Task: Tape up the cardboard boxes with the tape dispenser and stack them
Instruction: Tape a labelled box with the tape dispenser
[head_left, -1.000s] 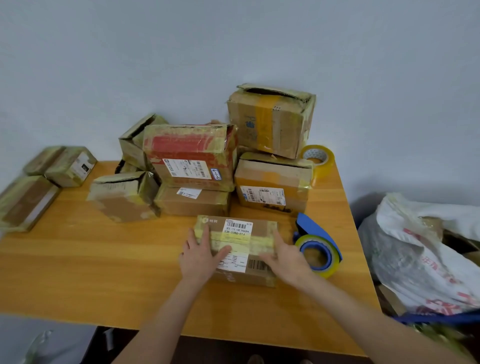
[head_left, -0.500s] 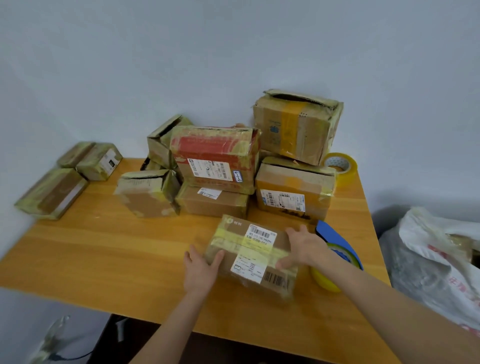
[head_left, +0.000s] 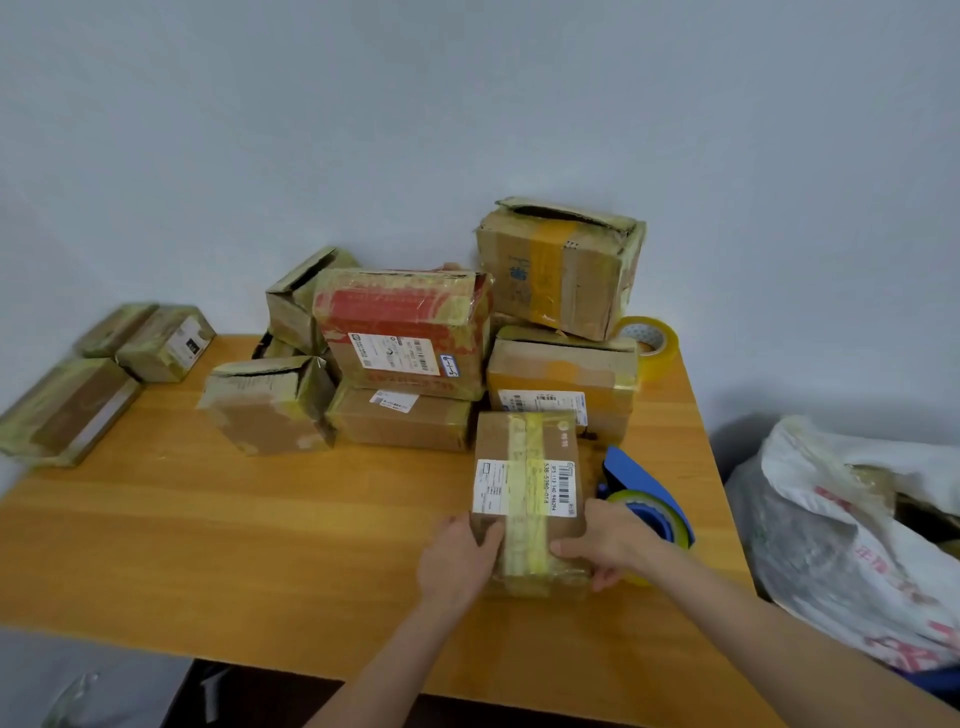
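Now, the head view, the only one on offer, looks down on a wooden table (head_left: 260, 545) with the labelled box (head_left: 524, 488) lying flat near its front right. The box's long axis runs straight away from the person, near end at the hands and far end close up against the orange-taped box (head_left: 561, 374) at the foot of the pile. A yellowish tape strip already runs along that same axis, over the white shipping label. The left hand (head_left: 454, 558) grips the near left corner, thumb laid over the top face. The right hand (head_left: 602, 543) holds the near right corner, fingers on top and thumb curled round the side, so the two hands sit apart with the box's width between them. The tape dispenser (head_left: 641, 483), blue with a yellow roll, stands just beside the box's right flank and right behind the right hand. That hand is plainly the nearer one to reach for it. Further back, the red-taped box (head_left: 405, 322) sits on a plain one. An open-topped box (head_left: 558, 265) crowns the right of the pile, with a spare tape roll (head_left: 649, 340) beside it. Since the pile lies directly beyond the box's far end, stacking would likely mean lifting it forward and up. A white bag (head_left: 841, 530) slumps off the table to the right.
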